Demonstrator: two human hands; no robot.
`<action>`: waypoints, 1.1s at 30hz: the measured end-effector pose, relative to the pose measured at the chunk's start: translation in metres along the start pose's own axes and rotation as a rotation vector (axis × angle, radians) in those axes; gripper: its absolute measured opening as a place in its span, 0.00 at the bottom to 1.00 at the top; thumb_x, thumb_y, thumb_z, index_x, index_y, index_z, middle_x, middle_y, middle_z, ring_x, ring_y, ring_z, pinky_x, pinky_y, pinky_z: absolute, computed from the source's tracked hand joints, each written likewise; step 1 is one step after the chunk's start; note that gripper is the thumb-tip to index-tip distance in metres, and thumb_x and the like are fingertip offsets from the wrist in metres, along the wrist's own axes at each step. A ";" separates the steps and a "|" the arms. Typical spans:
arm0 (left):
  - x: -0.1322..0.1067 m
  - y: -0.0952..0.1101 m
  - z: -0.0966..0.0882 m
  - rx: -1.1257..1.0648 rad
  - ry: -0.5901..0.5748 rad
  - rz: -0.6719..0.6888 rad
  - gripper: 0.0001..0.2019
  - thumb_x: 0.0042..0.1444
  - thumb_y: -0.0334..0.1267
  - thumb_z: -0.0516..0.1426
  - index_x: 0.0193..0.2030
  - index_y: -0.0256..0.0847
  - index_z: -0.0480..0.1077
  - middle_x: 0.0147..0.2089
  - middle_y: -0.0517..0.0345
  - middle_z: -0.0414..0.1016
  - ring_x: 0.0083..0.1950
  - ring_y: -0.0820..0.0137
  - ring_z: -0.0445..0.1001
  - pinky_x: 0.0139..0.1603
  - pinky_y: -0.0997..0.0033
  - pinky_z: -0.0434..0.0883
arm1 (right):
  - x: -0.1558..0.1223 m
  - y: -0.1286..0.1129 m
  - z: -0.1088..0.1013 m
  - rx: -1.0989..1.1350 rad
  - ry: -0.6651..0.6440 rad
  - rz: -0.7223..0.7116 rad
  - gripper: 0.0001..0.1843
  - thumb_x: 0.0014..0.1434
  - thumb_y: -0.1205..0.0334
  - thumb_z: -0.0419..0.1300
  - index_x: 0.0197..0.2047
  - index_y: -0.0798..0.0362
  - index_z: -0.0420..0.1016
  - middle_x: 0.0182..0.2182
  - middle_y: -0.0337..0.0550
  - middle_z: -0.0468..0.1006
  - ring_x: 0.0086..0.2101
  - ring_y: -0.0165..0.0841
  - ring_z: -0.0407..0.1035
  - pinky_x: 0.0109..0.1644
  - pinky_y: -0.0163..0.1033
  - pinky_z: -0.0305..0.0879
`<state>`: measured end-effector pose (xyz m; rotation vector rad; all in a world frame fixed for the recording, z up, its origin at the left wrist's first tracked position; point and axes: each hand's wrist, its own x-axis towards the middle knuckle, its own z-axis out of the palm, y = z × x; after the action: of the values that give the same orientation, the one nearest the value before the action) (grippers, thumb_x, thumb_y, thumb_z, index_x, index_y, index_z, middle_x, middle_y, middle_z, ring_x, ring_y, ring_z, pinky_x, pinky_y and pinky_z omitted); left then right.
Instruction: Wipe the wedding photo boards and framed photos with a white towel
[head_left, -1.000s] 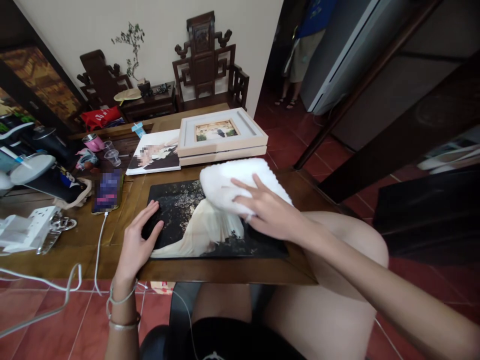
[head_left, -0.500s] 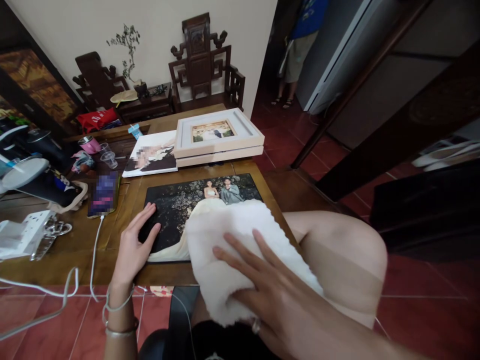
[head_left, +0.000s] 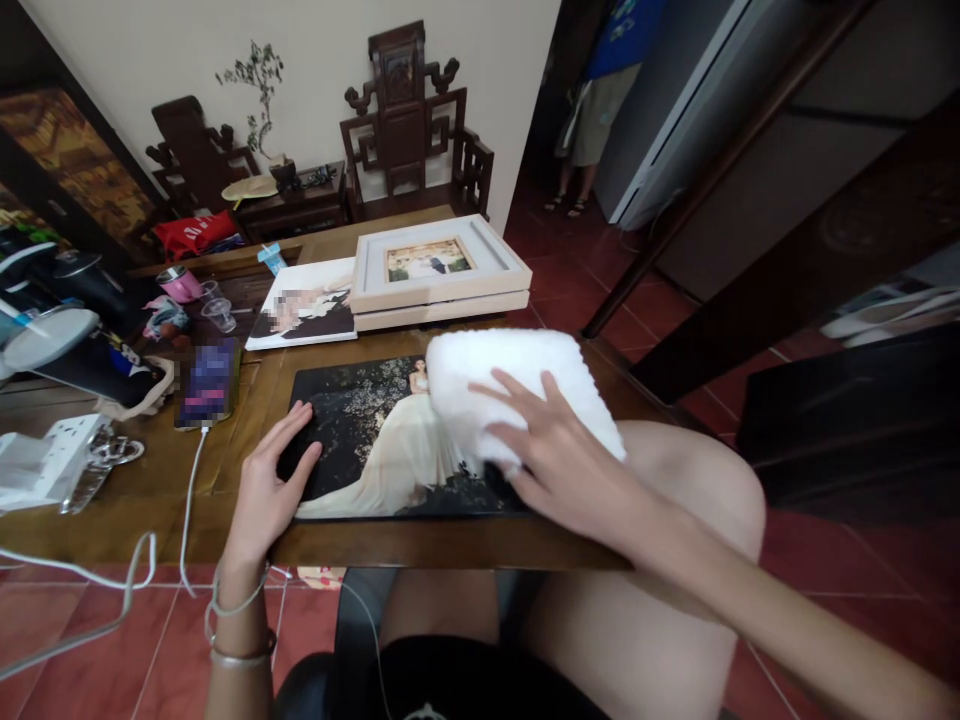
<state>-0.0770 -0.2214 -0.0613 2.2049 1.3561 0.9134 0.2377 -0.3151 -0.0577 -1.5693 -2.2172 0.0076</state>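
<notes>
A dark photo panel (head_left: 375, 440) showing a figure in a long white dress lies flat near the front edge of the wooden table (head_left: 225, 520). My left hand (head_left: 268, 490) rests flat on the panel's left edge, fingers spread. My right hand (head_left: 559, 450) presses a folded white fluffy cloth (head_left: 517, 385) down on the panel's upper right part, fingers stretched out over the cloth. The cloth hides the right side of the picture.
Behind the panel lie a pale framed photo (head_left: 439, 270) stacked on another frame and a canvas print (head_left: 304, 310). A phone (head_left: 206, 383) on a white cable, a power strip (head_left: 45, 465), cups and clutter fill the left. A person (head_left: 600, 100) stands in the far doorway.
My right hand swept the white cloth from the panel's upper right down to its front edge, then back up to the upper right. My left hand stayed in place.
</notes>
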 end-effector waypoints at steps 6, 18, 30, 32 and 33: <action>0.001 0.000 0.001 0.008 -0.015 -0.029 0.22 0.63 0.48 0.58 0.61 0.43 0.71 0.66 0.50 0.70 0.69 0.59 0.66 0.72 0.50 0.59 | -0.063 -0.059 -0.016 0.242 -0.102 -0.156 0.15 0.43 0.73 0.57 0.32 0.49 0.80 0.68 0.48 0.61 0.70 0.54 0.44 0.71 0.70 0.30; 0.002 0.001 -0.001 -0.005 -0.013 -0.006 0.21 0.63 0.47 0.57 0.60 0.42 0.72 0.66 0.49 0.70 0.69 0.59 0.66 0.72 0.49 0.60 | 0.067 0.039 0.000 0.063 -0.035 0.033 0.18 0.64 0.69 0.49 0.53 0.58 0.74 0.57 0.59 0.74 0.63 0.53 0.61 0.66 0.70 0.51; 0.002 0.001 0.001 0.022 -0.002 -0.015 0.21 0.63 0.47 0.58 0.60 0.43 0.72 0.65 0.51 0.71 0.68 0.58 0.67 0.72 0.50 0.60 | -0.071 -0.060 -0.013 0.243 -0.064 -0.170 0.10 0.46 0.72 0.58 0.27 0.47 0.77 0.69 0.45 0.61 0.70 0.52 0.42 0.70 0.72 0.32; 0.002 0.001 0.000 0.028 -0.010 -0.009 0.21 0.63 0.47 0.57 0.60 0.43 0.72 0.66 0.51 0.71 0.68 0.58 0.66 0.72 0.50 0.60 | -0.069 -0.062 -0.018 0.272 -0.112 -0.199 0.12 0.46 0.73 0.58 0.29 0.47 0.79 0.68 0.44 0.62 0.70 0.51 0.45 0.71 0.69 0.32; 0.002 0.001 0.000 0.028 -0.013 -0.004 0.21 0.64 0.47 0.57 0.60 0.43 0.72 0.66 0.50 0.71 0.69 0.58 0.66 0.72 0.50 0.60 | -0.061 -0.058 -0.019 0.277 -0.130 -0.204 0.14 0.47 0.73 0.58 0.31 0.47 0.80 0.68 0.44 0.63 0.69 0.50 0.47 0.72 0.68 0.33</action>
<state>-0.0759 -0.2201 -0.0599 2.2241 1.3755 0.8825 0.2082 -0.3959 -0.0468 -1.2214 -2.3470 0.3508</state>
